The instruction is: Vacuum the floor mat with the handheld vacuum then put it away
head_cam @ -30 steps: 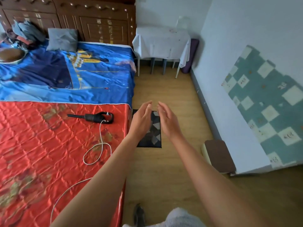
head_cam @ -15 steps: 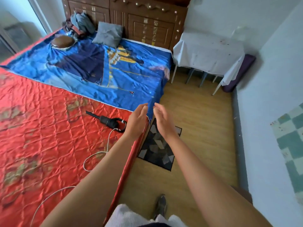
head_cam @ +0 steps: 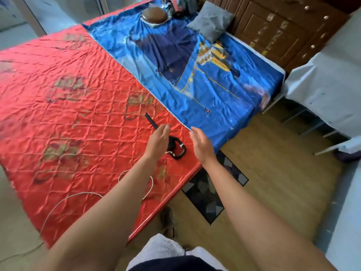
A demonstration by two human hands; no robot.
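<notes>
A wide bed [head_cam: 82, 118] fills the left of the room, its near half covered in red quilted satin and its far half under a blue printed sheet [head_cam: 205, 90]. At the bed's head stands a dark brown wooden cabinet [head_cam: 283, 32] with round metal knobs, and a grey pillow [head_cam: 212, 20] lies close before it. Right of the bed runs a light wooden floor [head_cam: 283, 173]. Beyond that, a table draped in white cloth [head_cam: 322, 85] stands by a pale wall [head_cam: 349, 222]. Soft daylight brightens the bed.

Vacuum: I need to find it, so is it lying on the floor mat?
No, the vacuum lies on the red bedcover, not on the floor mat.
</notes>
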